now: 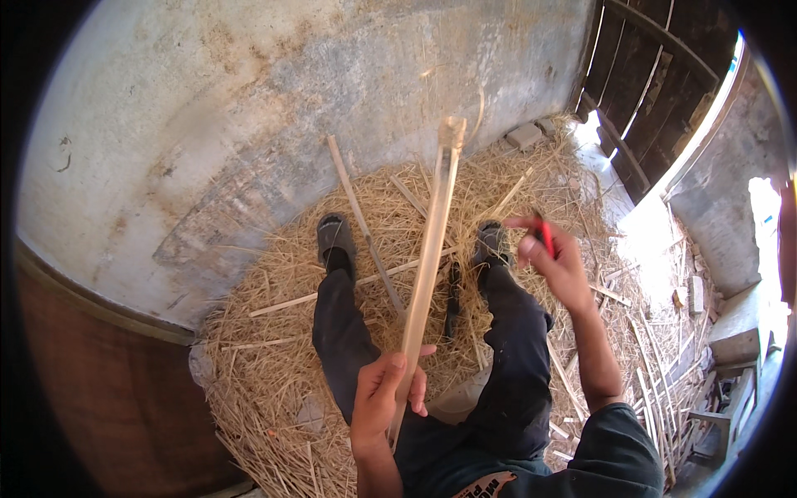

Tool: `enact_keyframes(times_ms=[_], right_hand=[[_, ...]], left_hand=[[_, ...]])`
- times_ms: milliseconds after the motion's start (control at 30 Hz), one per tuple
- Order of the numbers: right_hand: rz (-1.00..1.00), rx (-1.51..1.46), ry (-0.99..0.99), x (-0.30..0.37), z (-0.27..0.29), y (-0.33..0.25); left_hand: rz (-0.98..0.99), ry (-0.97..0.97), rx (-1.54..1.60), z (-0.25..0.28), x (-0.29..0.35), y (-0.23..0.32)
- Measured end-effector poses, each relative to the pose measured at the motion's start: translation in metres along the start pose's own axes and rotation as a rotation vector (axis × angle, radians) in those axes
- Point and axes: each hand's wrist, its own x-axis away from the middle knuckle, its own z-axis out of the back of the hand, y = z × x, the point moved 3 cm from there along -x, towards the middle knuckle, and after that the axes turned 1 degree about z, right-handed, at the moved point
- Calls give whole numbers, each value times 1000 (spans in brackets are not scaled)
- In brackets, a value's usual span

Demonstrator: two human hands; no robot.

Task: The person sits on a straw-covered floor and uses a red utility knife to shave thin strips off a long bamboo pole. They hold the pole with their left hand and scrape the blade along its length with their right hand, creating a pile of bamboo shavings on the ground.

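My left hand is wrapped round the lower part of a long, pale bamboo pole. The pole rises away from me, and a thin sliver curls at its far end. Off to the right, my right hand is closed on a small red-handled tool; its working end is too unclear to make out. The hand stands apart from the pole. A slim black object lies among the shavings between my legs.
Straw-coloured shavings cover the floor round my shoes. Loose strips lie between my feet, and several more at the right. A stained wall stands ahead, a plank door at the far right, a brown panel at the left.
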Motion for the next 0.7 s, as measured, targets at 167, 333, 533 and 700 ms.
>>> enact_keyframes(times_ms=[167,333,533,700], right_hand=[[13,-199,-154,19,-53,-10],[26,-295,-123,18,-75,-21],[-16,-264,-140,16,-78,-22],[281,36,-71,18,-73,-35]], left_hand=[[0,-26,-39,-12,-2,-1],[40,-12,-62,-20,0,1],[0,68,-206,-28,4,8],[-12,184,-315,-31,5,13]])
